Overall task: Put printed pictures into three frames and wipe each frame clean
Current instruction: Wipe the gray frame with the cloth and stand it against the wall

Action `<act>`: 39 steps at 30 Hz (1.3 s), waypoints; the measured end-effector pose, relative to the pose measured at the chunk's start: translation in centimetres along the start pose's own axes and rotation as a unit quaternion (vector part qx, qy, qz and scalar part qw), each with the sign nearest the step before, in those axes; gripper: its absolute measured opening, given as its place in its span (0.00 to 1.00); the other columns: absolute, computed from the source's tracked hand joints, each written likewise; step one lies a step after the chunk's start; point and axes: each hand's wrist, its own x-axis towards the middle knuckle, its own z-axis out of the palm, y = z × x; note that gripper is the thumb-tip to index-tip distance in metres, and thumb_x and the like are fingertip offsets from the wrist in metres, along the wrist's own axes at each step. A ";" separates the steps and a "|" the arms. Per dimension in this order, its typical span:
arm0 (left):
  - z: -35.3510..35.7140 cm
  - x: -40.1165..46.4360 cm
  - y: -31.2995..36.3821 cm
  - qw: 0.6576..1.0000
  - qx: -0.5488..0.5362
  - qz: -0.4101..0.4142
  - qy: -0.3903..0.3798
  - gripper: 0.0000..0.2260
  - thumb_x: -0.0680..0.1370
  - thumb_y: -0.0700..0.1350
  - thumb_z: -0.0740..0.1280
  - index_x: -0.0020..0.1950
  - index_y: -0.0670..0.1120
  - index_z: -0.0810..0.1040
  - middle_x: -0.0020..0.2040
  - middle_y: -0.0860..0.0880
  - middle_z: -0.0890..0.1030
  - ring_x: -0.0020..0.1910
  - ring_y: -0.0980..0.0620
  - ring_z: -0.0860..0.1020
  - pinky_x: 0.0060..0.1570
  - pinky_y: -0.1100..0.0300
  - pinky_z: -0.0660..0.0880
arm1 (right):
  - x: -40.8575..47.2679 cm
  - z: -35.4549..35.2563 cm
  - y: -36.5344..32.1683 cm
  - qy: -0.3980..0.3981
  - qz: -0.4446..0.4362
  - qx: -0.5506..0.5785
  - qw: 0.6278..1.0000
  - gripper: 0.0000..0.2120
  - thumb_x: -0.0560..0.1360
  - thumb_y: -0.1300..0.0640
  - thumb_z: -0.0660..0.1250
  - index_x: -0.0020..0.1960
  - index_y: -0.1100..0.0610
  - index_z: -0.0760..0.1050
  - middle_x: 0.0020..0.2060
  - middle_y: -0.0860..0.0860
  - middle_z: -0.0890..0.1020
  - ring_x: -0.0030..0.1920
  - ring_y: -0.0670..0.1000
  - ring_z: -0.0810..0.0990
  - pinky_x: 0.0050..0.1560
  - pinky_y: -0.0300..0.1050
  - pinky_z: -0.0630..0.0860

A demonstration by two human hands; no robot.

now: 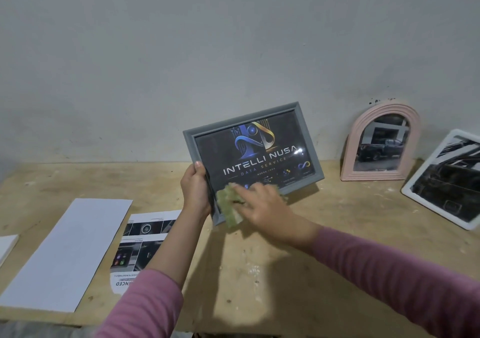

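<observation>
Step in hand: wiping the third frame. At centre of the picture I held the grey frame (253, 155) tilted up off the bench (259, 272), its lower right corner close to or resting on the surface; I could not tell which. My left hand (194, 189) gripped its left edge, thumb on the front rim and fingers curled behind. My right hand (262, 207) pressed a green cloth (230, 207) against the lower left of the glass; the fingers lay blurred over the cloth, so whether they pinched it or merely pressed it flat could not be settled.

Contents: the grey frame held a dark print reading "INTELLI NUSA DATA SERVICE". At right, the pink arched frame (381, 142) stood against the wall (233, 38) with a photo of a dark vehicle inside. At far right, the white frame (441, 179) leaned back, holding a black-and-white picture. All three appeared filled.

In my judgement the task was near its end. The next move called for carrying the cloth across the remaining glass and rim, with the left hand steady, then setting the frame down near the others.

At lower left, a blank white sheet (67, 254) and a printed page (140, 244) lay flat on the bench.
</observation>
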 end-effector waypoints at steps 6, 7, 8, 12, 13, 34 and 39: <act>-0.3 0.0 0.5 0.999 0.019 0.035 -0.028 0.14 0.82 0.44 0.58 0.38 0.44 0.76 0.42 0.43 0.77 0.44 0.48 0.73 0.50 0.51 0.72 | -3.1 2.4 0.4 -0.070 -0.041 -0.018 0.997 0.17 0.67 0.64 0.66 0.54 0.54 0.78 0.68 0.56 0.72 0.46 0.59 0.78 0.50 0.54 0.72; -0.6 0.1 0.8 0.999 0.018 0.033 -0.026 0.15 0.83 0.44 0.58 0.39 0.44 0.76 0.42 0.43 0.76 0.44 0.47 0.73 0.50 0.51 0.72 | -3.8 2.5 1.5 -0.082 -0.038 -0.028 0.996 0.17 0.66 0.64 0.68 0.55 0.54 0.78 0.69 0.56 0.72 0.48 0.59 0.78 0.51 0.54 0.71; -1.0 0.2 0.8 0.999 0.016 0.028 -0.021 0.15 0.83 0.44 0.58 0.39 0.43 0.76 0.42 0.43 0.77 0.44 0.47 0.73 0.50 0.50 0.73 | -4.4 2.6 2.6 -0.096 -0.035 -0.040 0.994 0.17 0.66 0.63 0.68 0.54 0.55 0.78 0.68 0.56 0.72 0.49 0.59 0.78 0.51 0.55 0.71; -2.1 0.0 1.5 0.999 0.017 0.029 0.003 0.15 0.83 0.44 0.57 0.40 0.43 0.77 0.41 0.45 0.78 0.43 0.47 0.75 0.50 0.51 0.75 | -6.2 1.4 6.8 -0.196 0.012 -0.089 0.977 0.14 0.60 0.62 0.75 0.45 0.58 0.81 0.61 0.61 0.77 0.43 0.60 0.79 0.41 0.54 0.76; -2.4 0.0 1.6 0.999 0.024 0.032 0.010 0.14 0.83 0.44 0.57 0.41 0.43 0.77 0.41 0.45 0.78 0.43 0.48 0.75 0.49 0.53 0.75 | -6.5 1.0 7.9 -0.218 0.049 -0.092 0.970 0.14 0.59 0.63 0.76 0.44 0.59 0.81 0.59 0.61 0.78 0.42 0.61 0.78 0.38 0.55 0.78; -3.7 -0.7 1.5 0.978 0.154 0.056 -0.131 0.22 0.76 0.52 0.62 0.40 0.31 0.67 0.38 0.43 0.69 0.39 0.46 0.66 0.42 0.52 0.63 | -5.5 -0.7 14.4 -0.141 0.293 0.042 0.945 0.41 0.59 0.81 0.64 0.72 0.67 0.62 0.71 0.65 0.64 0.69 0.72 0.62 0.60 0.67 0.71; -3.4 -0.9 0.9 0.980 0.143 0.049 -0.131 0.21 0.78 0.50 0.62 0.40 0.31 0.67 0.38 0.43 0.68 0.39 0.46 0.66 0.43 0.52 0.62 | -6.4 -0.7 13.1 -0.142 0.330 0.034 0.933 0.43 0.59 0.82 0.66 0.72 0.69 0.58 0.72 0.66 0.60 0.70 0.72 0.59 0.63 0.67 0.69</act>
